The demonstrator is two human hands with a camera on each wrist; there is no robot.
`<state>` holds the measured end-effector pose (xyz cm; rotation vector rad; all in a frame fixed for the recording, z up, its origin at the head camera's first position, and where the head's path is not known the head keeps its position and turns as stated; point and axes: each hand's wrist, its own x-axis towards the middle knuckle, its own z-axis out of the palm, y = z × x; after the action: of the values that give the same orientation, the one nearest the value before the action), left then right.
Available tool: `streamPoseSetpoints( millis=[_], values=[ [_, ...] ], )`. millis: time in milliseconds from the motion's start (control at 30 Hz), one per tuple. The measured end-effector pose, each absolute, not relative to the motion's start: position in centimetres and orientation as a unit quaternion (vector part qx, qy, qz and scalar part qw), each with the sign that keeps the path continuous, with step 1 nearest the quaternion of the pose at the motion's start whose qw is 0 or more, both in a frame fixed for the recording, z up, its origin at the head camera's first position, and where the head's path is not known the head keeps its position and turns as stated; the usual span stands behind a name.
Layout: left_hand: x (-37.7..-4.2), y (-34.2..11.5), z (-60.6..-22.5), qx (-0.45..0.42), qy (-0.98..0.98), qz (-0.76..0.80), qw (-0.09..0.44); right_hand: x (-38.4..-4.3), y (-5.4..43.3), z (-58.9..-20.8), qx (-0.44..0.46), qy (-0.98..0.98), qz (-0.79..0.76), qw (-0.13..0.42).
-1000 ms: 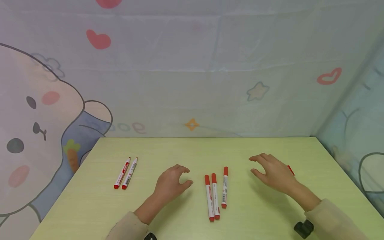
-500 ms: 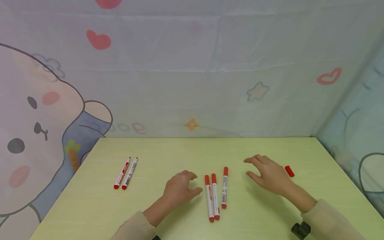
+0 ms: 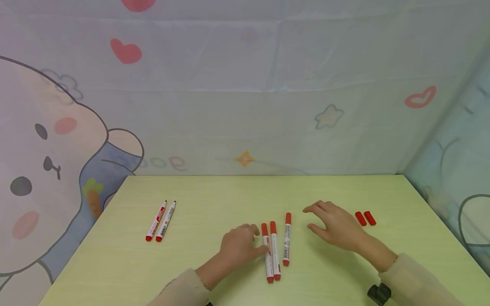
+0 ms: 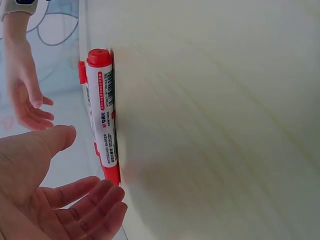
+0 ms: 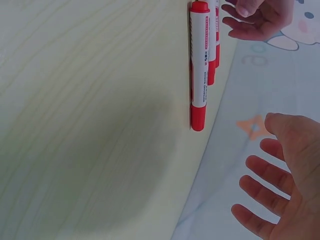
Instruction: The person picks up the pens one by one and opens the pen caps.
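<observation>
Three capped red-and-white whiteboard markers lie on the table in front of me. My left hand hovers at the leftmost marker, its thumb overlapping that marker in the head view. In the left wrist view a gap shows between thumb and fingers, and they do not close round the marker; contact I cannot tell. Close beside it lies the middle marker, and a little to the right the third marker. My right hand is held to the right of the third marker, fingers spread and holding nothing.
Two uncapped red markers, a left one and a right one, lie side by side at the table's left. Two loose red caps lie behind my right hand. A printed cloth hangs behind the table.
My left hand has moved right and nearer to me, up to the leftmost capped marker. My right hand has drifted left, uncovering the two red caps. The markers have stayed put.
</observation>
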<state>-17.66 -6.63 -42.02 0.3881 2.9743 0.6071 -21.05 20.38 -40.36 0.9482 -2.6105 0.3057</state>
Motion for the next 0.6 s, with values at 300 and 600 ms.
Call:
streamPoseSetpoints(
  millis=[300, 600],
  values=[
    [-17.6, -5.6, -42.4, 0.106, 0.974, 0.187, 0.078, -21.0, 19.7, -40.6, 0.345, -0.915, 0.115, 0.175],
    [-17.4, -5.3, -42.7, 0.115, 0.975, 0.169, 0.093, -20.9, 19.5, -40.9, 0.347, -0.916, 0.112, 0.167]
  ],
)
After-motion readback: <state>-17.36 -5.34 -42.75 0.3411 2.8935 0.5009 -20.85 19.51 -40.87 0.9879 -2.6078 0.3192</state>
